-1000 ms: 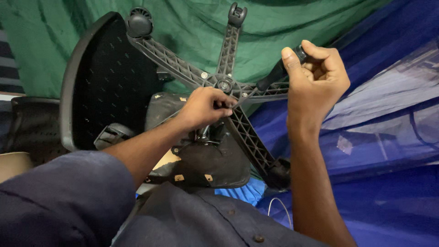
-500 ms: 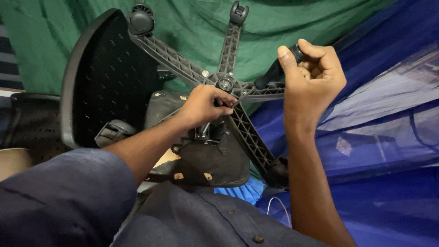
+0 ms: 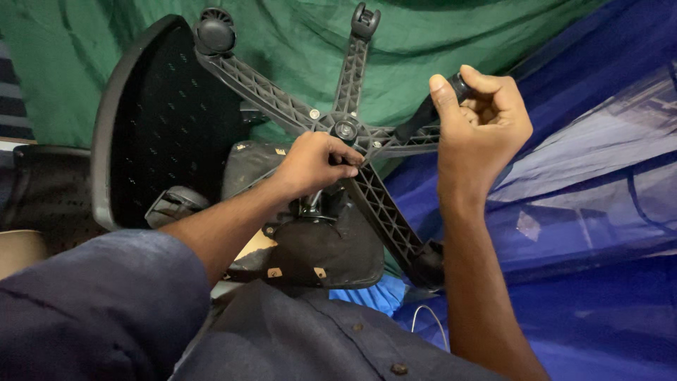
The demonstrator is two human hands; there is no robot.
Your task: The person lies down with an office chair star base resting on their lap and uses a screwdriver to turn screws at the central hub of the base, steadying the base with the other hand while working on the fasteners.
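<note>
Two hands grip our tipped-over chair base point(image 3: 352, 134): our left hand point(image 3: 314, 164) wraps the middle, our right hand point(image 3: 486, 120) squeezes a wheel point(image 3: 460, 86). If the wheel pops loose, fingers may get pinched.

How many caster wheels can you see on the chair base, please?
4: one caster top left, one top centre, one lower centre, and one gripped in the right hand. A fifth may be hidden behind the left hand.
</note>
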